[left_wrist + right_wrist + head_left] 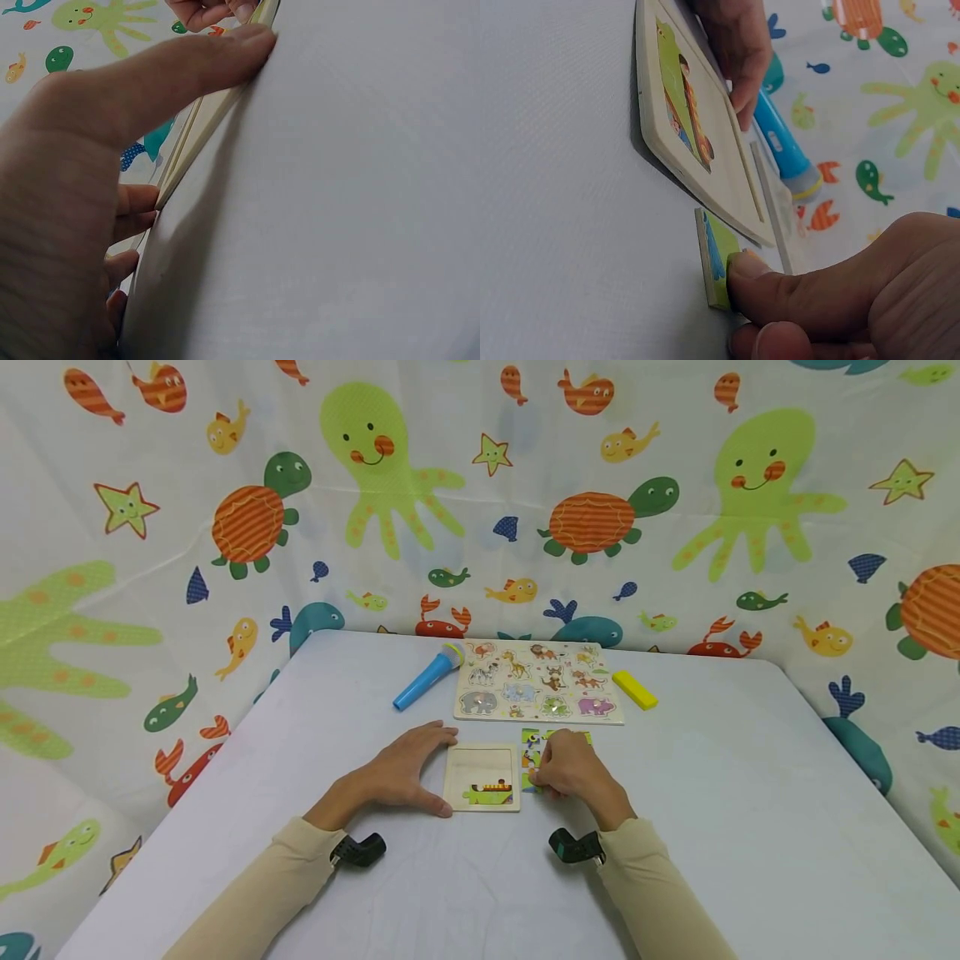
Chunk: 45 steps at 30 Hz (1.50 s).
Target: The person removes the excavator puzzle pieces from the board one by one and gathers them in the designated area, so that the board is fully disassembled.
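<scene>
A square wooden puzzle board (483, 766) lies on the table, a green and dark-striped picture section along its lower part. My left hand (405, 770) holds its left side, thumb at the near corner and fingers by the far one; the left wrist view shows the thumb (225, 54) on the board's edge. Just right of the board are small green puzzle pieces (531, 743), partly covered by my right hand (573, 767). Its fingers are curled, and in the right wrist view its thumb and fingers pinch a green-and-blue puzzle piece (716, 255); the fingertips underneath are partly hidden.
Behind the board lies a large animal peg puzzle (536, 693). A blue toy microphone (427, 681) is at its left and a yellow block (634, 690) at its right. White cloth (750, 793) covers the table; a printed sea-animal curtain (480, 543) hangs behind.
</scene>
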{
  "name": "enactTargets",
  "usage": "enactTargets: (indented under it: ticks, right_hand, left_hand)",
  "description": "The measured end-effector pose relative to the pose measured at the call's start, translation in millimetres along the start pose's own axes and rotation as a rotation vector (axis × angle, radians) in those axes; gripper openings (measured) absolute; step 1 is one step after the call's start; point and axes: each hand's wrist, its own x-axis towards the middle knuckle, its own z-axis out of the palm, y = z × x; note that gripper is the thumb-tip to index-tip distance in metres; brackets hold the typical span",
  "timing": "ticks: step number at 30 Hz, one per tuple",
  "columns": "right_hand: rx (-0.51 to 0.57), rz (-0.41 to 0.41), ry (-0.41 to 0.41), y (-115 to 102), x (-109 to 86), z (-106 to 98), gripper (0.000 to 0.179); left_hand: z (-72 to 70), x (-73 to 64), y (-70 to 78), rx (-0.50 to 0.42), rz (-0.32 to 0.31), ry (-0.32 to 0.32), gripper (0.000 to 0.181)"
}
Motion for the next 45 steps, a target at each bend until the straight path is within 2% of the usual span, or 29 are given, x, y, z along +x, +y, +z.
enactTargets:
  ticks: [10, 18, 21, 26, 36, 40, 45]
  right_hand:
    - [0.017, -0.049, 0.006, 3, 0.6, -4, 0.026]
    - [0.067, -0.038, 0.004, 7, -0.2, -12, 0.031]
    - [0.089, -0.059, 0.007, 5, -0.9, -12, 0.029]
    - [0.105, -0.142, 0.013, -6, -3.7, -3, 0.026]
    - [0.036, -0.377, -0.03, -20, -9.7, 28, 0.013]
    - [0.029, -0.422, -0.039, -21, -14.6, 37, 0.016]
    - [-0.006, -0.432, -0.047, -24, -22.2, 47, 0.02]
  left_hand:
    - [0.1, 1.0, -0.9, -0.005, 0.003, 0.005, 0.11]
    - [2.1, 0.9, -1.9, -0.002, 0.007, 0.007, 0.11]
    - [2.3, 1.2, -1.6, -0.001, 0.003, 0.006, 0.11]
    - [2.0, 1.4, -1.2, 0.008, -0.004, -0.002, 0.11]
    - [-2.1, -0.5, 0.5, -0.009, -0.007, 0.003, 0.111]
    - [-2.1, -1.5, 0.3, -0.015, -0.004, 0.002, 0.111]
    - [-1.2, -1.1, -0.2, -0.028, 0.011, 0.01, 0.111]
